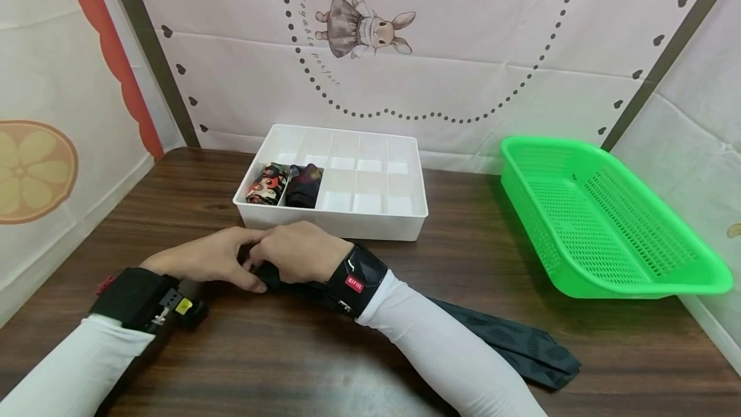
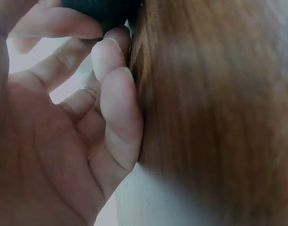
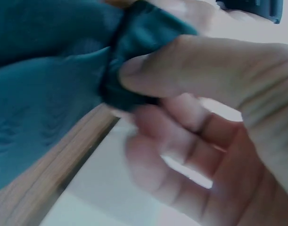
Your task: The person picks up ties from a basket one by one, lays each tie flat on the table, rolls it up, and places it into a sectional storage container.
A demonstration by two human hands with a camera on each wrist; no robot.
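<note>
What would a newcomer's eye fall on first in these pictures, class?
The bright green plastic mesh basket at the table's right stands out first. Next, the two hands, left hand and right hand, meet at the front, pinching one end of a long dark teal necktie. Behind them sits a white compartmented plastic organizer box with two rolled ties.

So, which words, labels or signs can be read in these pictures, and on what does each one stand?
"Enjoyable perfect", roughly: curly script on the backdrop beside the rabbit drawing; the spelling is unsure.
Red label on the right wristband: white letters, too small to read.
Yellow sticker on the left wrist device: unreadable.
Both wrist views: no text.
</note>
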